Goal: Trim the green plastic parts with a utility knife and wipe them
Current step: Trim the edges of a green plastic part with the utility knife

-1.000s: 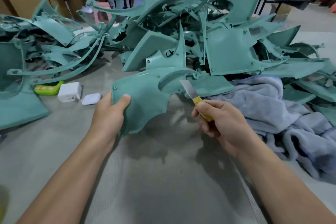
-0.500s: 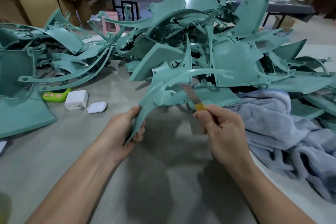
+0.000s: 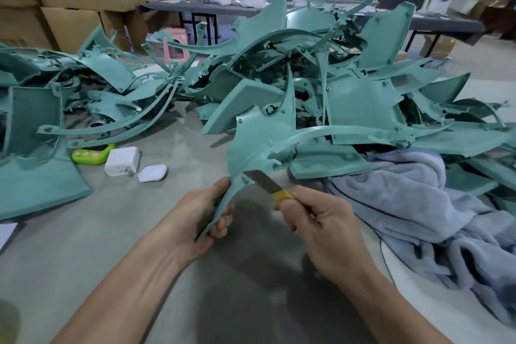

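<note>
The green plastic part (image 3: 259,145) stands edge-on above the grey table (image 3: 125,232), its lower strip clamped between thumb and curled fingers of the left hand (image 3: 201,212). The utility knife (image 3: 264,182) — its handle wrapped tight by the right hand (image 3: 321,223) — lays its blade on the part's edge. A pile of green parts (image 3: 363,98) and a towel (image 3: 418,204) lie beyond.

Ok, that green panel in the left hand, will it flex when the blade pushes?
Probably some: the green panel looks thin and the left hand holds only its narrow lower end. Likely light too, since one hand holds it up.
</note>
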The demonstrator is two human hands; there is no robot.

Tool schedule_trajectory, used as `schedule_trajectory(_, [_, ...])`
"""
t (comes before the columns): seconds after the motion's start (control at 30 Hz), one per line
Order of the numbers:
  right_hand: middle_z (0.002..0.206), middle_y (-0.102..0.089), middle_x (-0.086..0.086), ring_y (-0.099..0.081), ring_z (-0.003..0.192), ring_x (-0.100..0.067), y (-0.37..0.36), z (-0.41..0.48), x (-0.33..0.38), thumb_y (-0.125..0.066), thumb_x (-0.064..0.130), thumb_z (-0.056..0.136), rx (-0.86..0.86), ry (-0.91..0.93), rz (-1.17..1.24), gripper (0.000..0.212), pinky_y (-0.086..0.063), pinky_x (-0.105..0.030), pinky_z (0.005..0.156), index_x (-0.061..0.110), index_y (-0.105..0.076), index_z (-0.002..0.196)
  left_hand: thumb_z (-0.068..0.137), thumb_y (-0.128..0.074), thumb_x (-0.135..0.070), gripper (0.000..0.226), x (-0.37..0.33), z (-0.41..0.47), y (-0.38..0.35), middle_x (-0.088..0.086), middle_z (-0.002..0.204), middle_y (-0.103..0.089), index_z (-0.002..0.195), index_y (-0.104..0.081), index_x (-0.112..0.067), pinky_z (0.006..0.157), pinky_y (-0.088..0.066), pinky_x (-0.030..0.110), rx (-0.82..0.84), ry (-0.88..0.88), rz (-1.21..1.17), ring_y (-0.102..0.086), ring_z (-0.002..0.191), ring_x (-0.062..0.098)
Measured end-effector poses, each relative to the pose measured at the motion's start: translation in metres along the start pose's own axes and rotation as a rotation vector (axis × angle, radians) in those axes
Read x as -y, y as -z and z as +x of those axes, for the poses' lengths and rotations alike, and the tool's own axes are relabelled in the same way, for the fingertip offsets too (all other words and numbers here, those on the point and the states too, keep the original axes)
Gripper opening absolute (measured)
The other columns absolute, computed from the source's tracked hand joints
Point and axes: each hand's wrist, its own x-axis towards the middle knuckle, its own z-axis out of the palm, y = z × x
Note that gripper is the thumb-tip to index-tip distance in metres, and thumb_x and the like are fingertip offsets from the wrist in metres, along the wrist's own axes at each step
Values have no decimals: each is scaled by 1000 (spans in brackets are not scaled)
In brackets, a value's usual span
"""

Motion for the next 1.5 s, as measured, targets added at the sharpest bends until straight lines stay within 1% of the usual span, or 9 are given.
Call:
schedule_trajectory(0.23, [59,-48,-8,-42,54,-23,3,-2,1,-59,38,96,-89,7,96,33,-35,-39,51,13,-65,75,104,-54,-32,30,1,2,3,2,52,-40,84,-54,-11,31,-26,19,-86,-56,5,-35,34,12])
schedule_trajectory(0.43, [55,-48,4,-39,53,-8,9,7,0,-64,16,98,-223,-165,230,24,-31,-20,51,11,-70,75,100,-61,-32,32,-3,-2,4,6,59,-62,83,-72,-6,34,-38,20,-127,-129,-55,-55,40,16])
schedule_trajectory(0.53, [81,-74,-3,-65,74,-14,11,3,5,-68,41,84,-61,-338,510,31,-47,-25,69,12,-79,81,102,-57,-28,22,-4,-2,2,1,98,-80,107,-76,-20,62,-57,26,-283,-490,42,-76,82,14])
schedule_trajectory(0.67, [106,-77,-8,-70,107,-16,1,1,10,-70,32,89,102,-423,738,27,-58,-34,86,9,-82,85,99,-53,-33,25,6,0,-3,-7,114,-76,118,-69,-37,86,-57,38,-303,-741,128,-72,106,16])
schedule_trajectory(0.9, [89,-76,-6,-67,87,-17,20,13,7,-66,30,81,-109,-363,796,22,-48,-41,90,15,-81,74,76,-72,20,60,7,5,2,-10,93,-76,122,-65,-19,71,-54,15,-60,-669,211,-71,85,6])
schedule_trajectory(1.03, [83,-75,-4,-63,87,-19,28,18,4,-67,31,80,-118,-328,735,23,-43,-47,94,14,-81,72,57,-89,-14,88,2,-4,4,-29,121,-62,129,-53,-51,81,-52,18,-203,-879,567,-61,111,-1])
schedule_trajectory(1.13, [82,-74,-6,-64,86,-19,30,18,6,-65,29,83,-80,-304,724,24,-46,-42,89,13,-80,72,62,-86,-37,63,3,-11,3,-22,113,-69,118,-61,-53,75,-53,22,-184,-1023,761,-66,101,5])
schedule_trajectory(1.27, [104,-76,-7,-62,109,-24,24,16,9,-70,35,83,-5,-325,810,24,-42,-42,92,14,-81,78,63,-84,-45,20,2,-10,4,-15,78,-76,82,-77,-47,57,-55,21,-148,-945,629,-72,68,6])
schedule_trajectory(1.5, [122,-74,-4,-69,113,-19,20,12,1,-63,28,87,-77,-537,808,23,-54,-36,81,9,-73,80,69,-79,-22,21,4,-2,-1,6,99,-80,89,-84,-23,72,-58,20,-27,-639,53,-77,91,16])
